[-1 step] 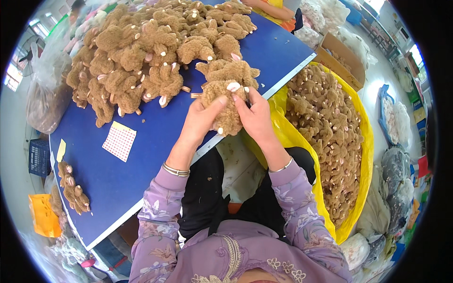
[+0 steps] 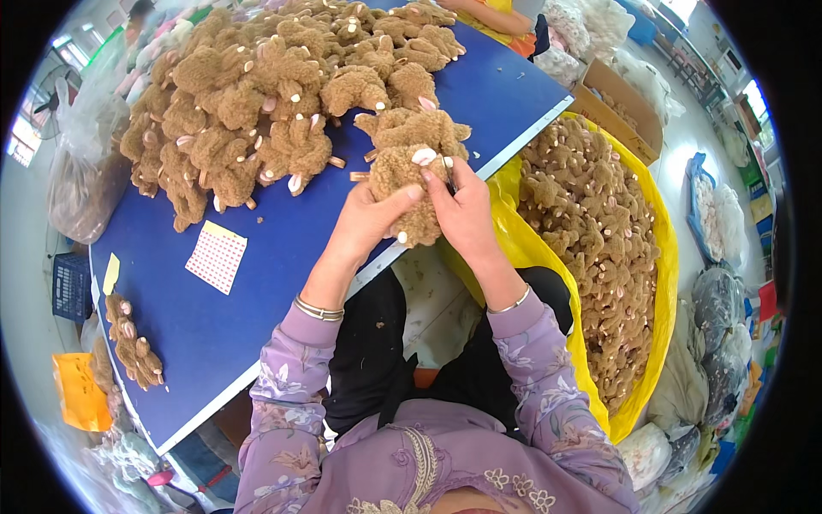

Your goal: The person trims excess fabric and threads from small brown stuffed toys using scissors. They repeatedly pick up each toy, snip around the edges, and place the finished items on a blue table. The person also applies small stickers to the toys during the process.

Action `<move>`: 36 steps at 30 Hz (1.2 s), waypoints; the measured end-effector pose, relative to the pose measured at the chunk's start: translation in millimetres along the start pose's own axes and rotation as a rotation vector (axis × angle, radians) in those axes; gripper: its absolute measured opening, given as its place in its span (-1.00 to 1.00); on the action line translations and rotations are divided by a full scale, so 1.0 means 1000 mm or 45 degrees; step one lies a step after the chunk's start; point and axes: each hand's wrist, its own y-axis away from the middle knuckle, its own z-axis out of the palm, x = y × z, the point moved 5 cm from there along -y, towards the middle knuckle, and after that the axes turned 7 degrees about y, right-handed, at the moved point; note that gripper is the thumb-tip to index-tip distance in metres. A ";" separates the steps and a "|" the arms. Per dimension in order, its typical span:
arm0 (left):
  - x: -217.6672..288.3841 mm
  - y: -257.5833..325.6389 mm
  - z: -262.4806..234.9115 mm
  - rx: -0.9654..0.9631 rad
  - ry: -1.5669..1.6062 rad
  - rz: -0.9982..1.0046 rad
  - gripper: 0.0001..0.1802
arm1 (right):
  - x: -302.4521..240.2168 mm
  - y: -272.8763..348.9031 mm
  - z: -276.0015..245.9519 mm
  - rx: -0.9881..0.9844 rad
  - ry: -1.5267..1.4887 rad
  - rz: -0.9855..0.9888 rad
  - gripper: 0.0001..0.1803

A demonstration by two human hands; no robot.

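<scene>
My left hand [image 2: 370,221] and my right hand [image 2: 462,210] both grip one brown fuzzy plush toy [image 2: 409,176] over the near edge of the blue table [image 2: 257,317]. My thumbs press into its body, and a pink-white ear or foot shows at its top. Another such toy [image 2: 419,128] lies just behind it. A big heap of the same plush toys [image 2: 257,94] covers the far half of the table.
A yellow bag [image 2: 638,231] full of plush toys stands at my right. A dotted sticker sheet [image 2: 217,255] lies on the table, and a few toys [image 2: 133,343] rest at its left end. A cardboard box [image 2: 629,103], a clear sack [image 2: 77,180] and another person [image 2: 505,15] are nearby.
</scene>
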 end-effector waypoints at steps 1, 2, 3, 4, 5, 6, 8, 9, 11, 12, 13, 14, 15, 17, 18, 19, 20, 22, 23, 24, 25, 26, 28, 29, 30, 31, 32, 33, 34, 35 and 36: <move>-0.003 0.000 -0.002 -0.047 -0.084 -0.057 -0.67 | -0.001 0.000 0.001 0.042 0.011 -0.018 -0.78; -0.006 0.000 -0.003 -0.094 -0.168 -0.114 -0.67 | -0.001 0.001 0.001 0.083 0.022 -0.036 -0.79; -0.006 0.001 -0.005 -0.100 -0.189 -0.138 -0.68 | -0.001 0.003 0.001 0.069 0.102 -0.009 -0.78; -0.006 0.001 -0.004 -0.091 -0.144 -0.120 -0.68 | 0.000 0.004 0.000 0.102 0.113 -0.040 -0.77; -0.008 0.002 -0.003 -0.081 -0.099 -0.102 -0.68 | 0.005 0.004 0.002 0.134 0.124 -0.070 -0.77; -0.009 0.003 -0.003 -0.071 -0.054 -0.084 -0.68 | 0.007 0.004 0.002 0.166 0.134 -0.100 -0.76; -0.010 0.004 -0.003 -0.073 0.010 -0.059 -0.70 | 0.010 0.004 0.001 0.153 0.180 -0.053 -0.74; -0.010 0.004 -0.003 -0.074 0.041 -0.047 -0.70 | 0.012 0.004 0.001 0.146 0.202 -0.030 -0.74; -0.011 0.003 -0.001 -0.103 0.158 -0.023 -0.69 | 0.008 0.005 0.001 0.209 0.096 -0.111 -0.74; -0.011 0.003 0.001 -0.118 0.216 -0.011 -0.69 | 0.006 0.006 0.001 0.241 0.043 -0.151 -0.74; -0.011 0.003 0.002 -0.100 0.274 -0.016 -0.67 | 0.007 0.007 0.001 0.244 0.031 -0.166 -0.75; -0.010 0.005 0.003 -0.082 0.332 -0.022 -0.65 | 0.008 0.008 0.002 0.248 0.018 -0.180 -0.75; -0.009 0.006 0.005 -0.064 0.390 -0.027 -0.64 | 0.009 0.008 0.002 0.252 0.005 -0.194 -0.76; -0.008 0.011 0.008 -0.058 0.466 -0.019 -0.61 | 0.009 0.010 -0.001 0.263 -0.021 -0.234 -0.78; -0.008 0.012 0.009 -0.055 0.504 -0.015 -0.59 | 0.009 0.010 -0.002 0.268 -0.034 -0.254 -0.79; -0.009 0.013 0.010 -0.072 0.535 -0.012 -0.59 | 0.008 0.011 -0.003 0.287 -0.042 -0.281 -0.79; -0.010 0.013 0.011 -0.088 0.566 -0.009 -0.59 | 0.008 0.013 -0.005 0.306 -0.049 -0.308 -0.79; -0.012 0.014 0.012 -0.110 0.612 -0.003 -0.59 | 0.006 0.015 -0.008 0.325 -0.052 -0.350 -0.80; -0.012 0.015 0.013 -0.116 0.627 0.000 -0.59 | 0.003 0.015 -0.010 0.325 -0.046 -0.365 -0.81; -0.013 0.016 0.014 -0.122 0.642 0.003 -0.59 | 0.001 0.016 -0.012 0.325 -0.041 -0.380 -0.81; -0.014 0.017 0.014 -0.112 0.662 0.001 -0.59 | 0.000 0.017 -0.011 0.310 -0.021 -0.403 -0.82; -0.015 0.018 0.014 -0.102 0.682 -0.001 -0.59 | -0.001 0.019 -0.010 0.294 -0.002 -0.426 -0.82; -0.016 0.018 0.013 -0.096 0.701 0.000 -0.58 | -0.002 0.021 -0.009 0.271 0.017 -0.436 -0.82; -0.016 0.018 0.012 -0.100 0.700 0.004 -0.58 | -0.002 0.021 -0.010 0.264 0.015 -0.423 -0.82; -0.017 0.018 0.012 -0.104 0.698 0.008 -0.57 | -0.001 0.021 -0.010 0.256 0.013 -0.409 -0.82; -0.018 0.017 0.012 -0.102 0.699 0.011 -0.57 | 0.000 0.020 -0.011 0.263 -0.026 -0.375 -0.82; -0.020 0.016 0.012 -0.101 0.701 0.014 -0.57 | 0.002 0.019 -0.011 0.269 -0.066 -0.342 -0.82; -0.021 0.016 0.012 -0.100 0.702 0.017 -0.57 | 0.003 0.017 -0.012 0.276 -0.105 -0.308 -0.83; -0.022 0.017 0.013 -0.107 0.697 0.000 -0.58 | 0.003 0.018 -0.012 0.264 -0.099 -0.316 -0.82; -0.022 0.017 0.011 -0.114 0.692 -0.016 -0.58 | 0.002 0.018 -0.010 0.252 -0.092 -0.325 -0.82; -0.022 0.018 0.011 -0.120 0.687 -0.033 -0.58 | 0.001 0.018 -0.009 0.239 -0.085 -0.333 -0.82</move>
